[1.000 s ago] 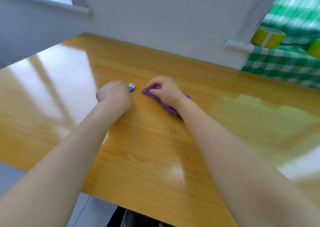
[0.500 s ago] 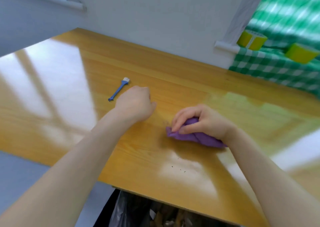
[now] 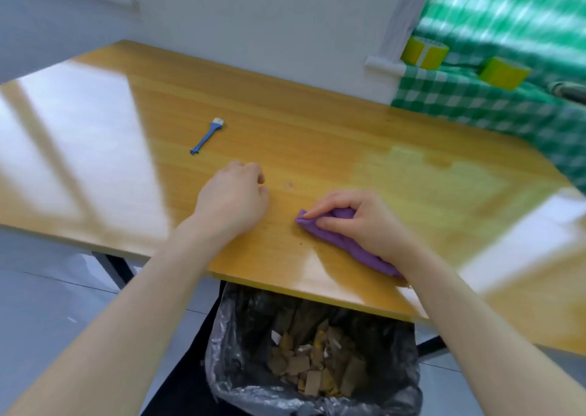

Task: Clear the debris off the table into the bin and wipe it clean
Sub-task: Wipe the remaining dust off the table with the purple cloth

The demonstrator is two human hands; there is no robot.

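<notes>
Your right hand (image 3: 364, 225) presses a bunched purple cloth (image 3: 345, 244) flat against the wooden tabletop (image 3: 317, 130), fingers curled over its top, close to the near edge. Your left hand (image 3: 234, 200) rests just beside it as a loose, empty fist, knuckles down on the wood, apart from the cloth. Directly below that edge stands the bin (image 3: 314, 352), lined with a black bag and already holding a heap of brown and yellowish scraps. A few dark specks (image 3: 299, 243) lie on the wood just left of the cloth, near the edge; they are too small to count with certainty.

What could go wrong, as a judgement: a stroke angled away from the bin's mouth would send those specks onto the floor beside it, since the opening covers only part of the edge. The cloth is bunched narrow, so it may pass beside crumbs and leave streaks. A wide sweep of the left arm could knock the brush.

Count: one cloth, one bin, one small blue brush (image 3: 207, 135) lying well apart on the far left, and two rolls of yellow tape (image 3: 423, 52) on the green checked covering (image 3: 475, 98) beyond the tabletop.
</notes>
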